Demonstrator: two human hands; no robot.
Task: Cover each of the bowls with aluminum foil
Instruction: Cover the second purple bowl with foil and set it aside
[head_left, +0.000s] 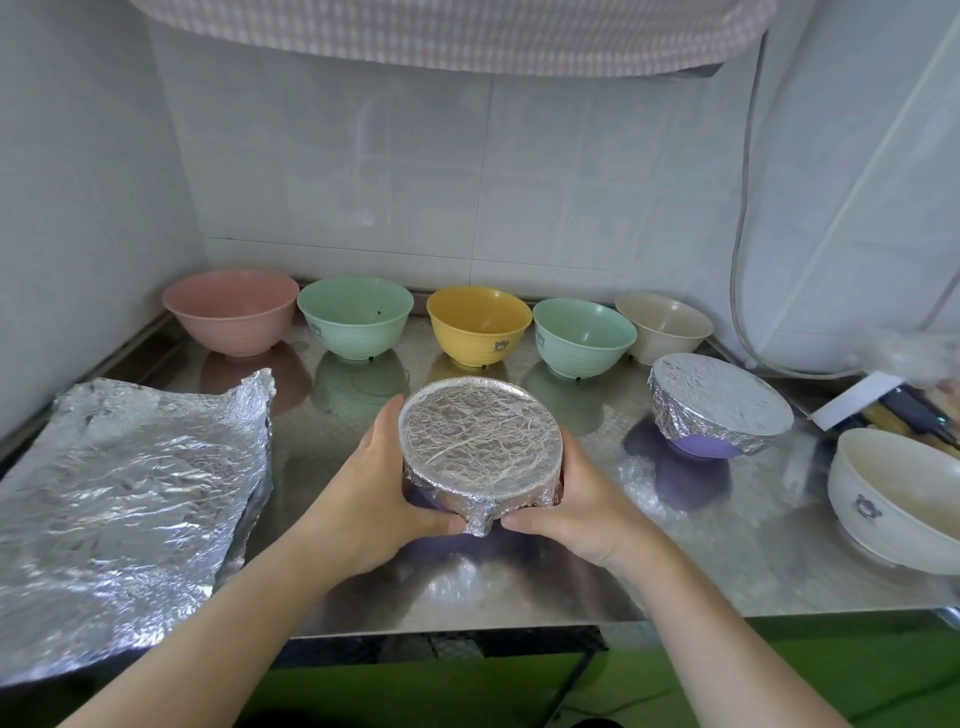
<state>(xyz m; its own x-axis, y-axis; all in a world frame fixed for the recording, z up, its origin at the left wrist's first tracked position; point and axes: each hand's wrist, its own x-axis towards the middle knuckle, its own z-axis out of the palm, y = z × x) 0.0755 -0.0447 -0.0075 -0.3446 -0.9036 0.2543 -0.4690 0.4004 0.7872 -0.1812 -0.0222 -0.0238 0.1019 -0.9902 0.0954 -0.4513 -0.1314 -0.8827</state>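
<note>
Foil-wrapped, the purple bowl (480, 452) sits mid-counter (597, 582) with our left hand (376, 488) and right hand (582, 512) cupped around its sides, where the thin, tear-prone foil needs gentle pressing.

White tiled walls (519, 171), steel counter (597, 561) (shiny, reflective), checked cloth (452, 36) overhead, green floor (649, 680)

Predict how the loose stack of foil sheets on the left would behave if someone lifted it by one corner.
The foil sheets look thin and crinkled, so they would probably flop and bend. They seem light and might slide apart, since they lie loosely stacked. Creases suggest they crumple or tear easily.
</note>
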